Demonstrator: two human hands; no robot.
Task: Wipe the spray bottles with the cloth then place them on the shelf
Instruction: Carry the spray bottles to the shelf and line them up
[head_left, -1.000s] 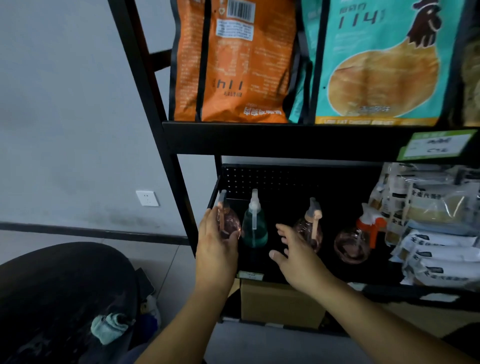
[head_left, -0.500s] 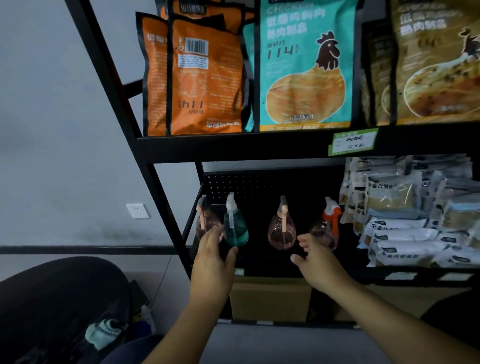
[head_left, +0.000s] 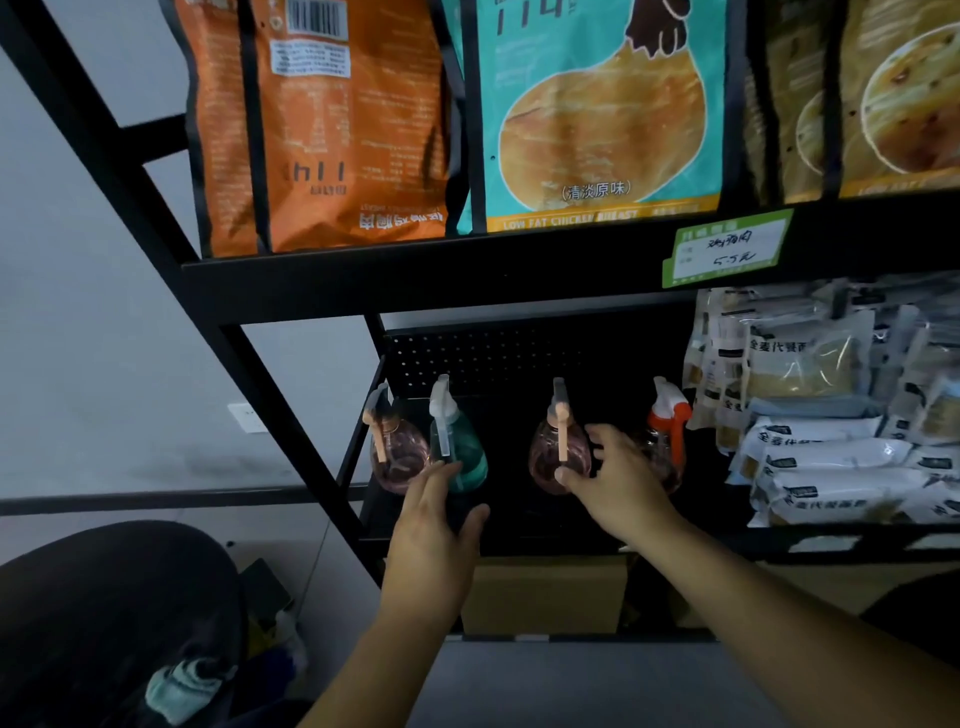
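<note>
Several spray bottles stand in a row on the black lower shelf (head_left: 519, 543): a pink one (head_left: 397, 460) at the left, a green one (head_left: 467, 449) beside it, a second pink one (head_left: 553, 460) in the middle and one with an orange-and-white head (head_left: 670, 415) at the right. My left hand (head_left: 434, 535) is open in front of the green bottle, fingertips at its base. My right hand (head_left: 621, 486) reaches beside the middle pink bottle, with spread fingers and the thumb touching its lower front. A teal cloth (head_left: 176, 686) lies at the lower left, away from both hands.
Packaged food bags (head_left: 826, 441) fill the right of the same shelf. Large orange and teal bags (head_left: 592, 114) stand on the shelf above. A cardboard box (head_left: 545, 592) sits under the shelf. The cloth lies on a dark rounded object (head_left: 104, 603).
My left hand has left the left pink bottle and shifted right, in front of the green one. My right hand has moved up to the middle pink bottle.
</note>
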